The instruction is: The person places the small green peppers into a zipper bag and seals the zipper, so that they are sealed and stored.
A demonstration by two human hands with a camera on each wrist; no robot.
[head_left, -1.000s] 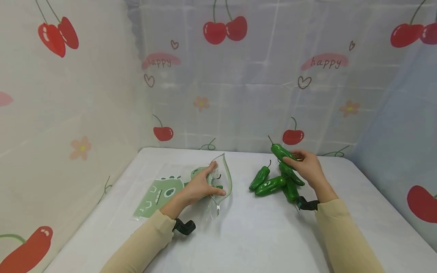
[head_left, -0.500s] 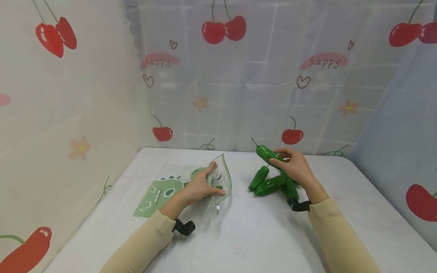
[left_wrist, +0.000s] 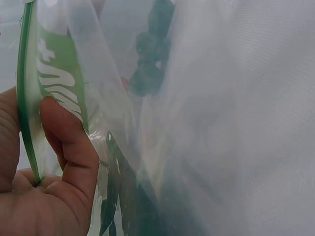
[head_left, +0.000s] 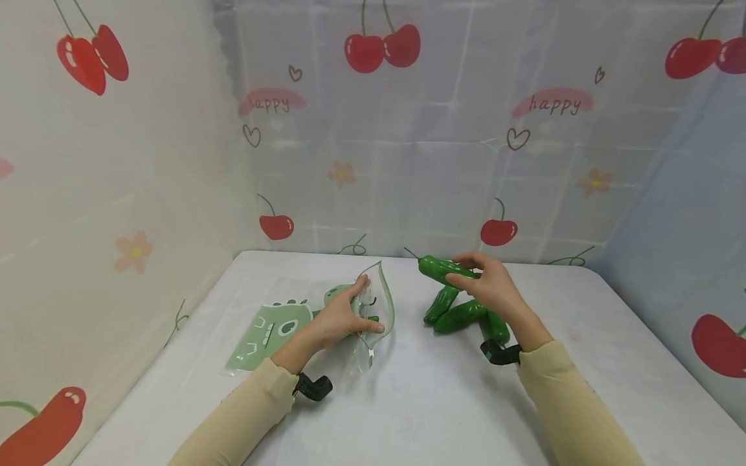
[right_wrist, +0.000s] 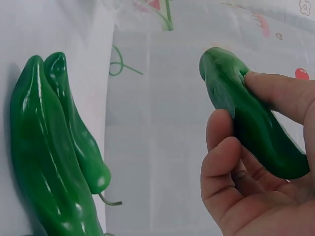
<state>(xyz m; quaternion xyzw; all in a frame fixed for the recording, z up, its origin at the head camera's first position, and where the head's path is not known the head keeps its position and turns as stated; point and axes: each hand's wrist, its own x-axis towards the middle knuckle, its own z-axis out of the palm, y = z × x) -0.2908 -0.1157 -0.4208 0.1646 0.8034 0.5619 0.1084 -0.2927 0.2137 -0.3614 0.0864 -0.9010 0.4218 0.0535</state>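
My left hand (head_left: 335, 321) grips the mouth of a clear zip bag (head_left: 271, 336) with a green cartoon-monster print. Thumb and fingers stand apart there, and the bag's green-edged rim (head_left: 392, 304) bows wide toward the right. Through the plastic, blurred green peppers (left_wrist: 147, 59) show inside in the left wrist view. Held between the thumb and fingers of my right hand (head_left: 492, 285) is a glossy green pepper (head_left: 437, 268), raised over the others, its stem pointing left toward the bag. In the right wrist view its blunt end (right_wrist: 216, 61) sticks out past the fingertips.
Below my right hand lie several more green peppers (head_left: 460, 317) on the white table (head_left: 408, 401). A cherry-patterned curtain (head_left: 419, 168) rises behind the table's back edge and along both sides. Each wrist wears a small black camera (head_left: 315, 387).
My right hand has moved left with its pepper, from over the right of the pile toward the bag, and the pepper has tilted flatter. The left hand and bag stay in place.
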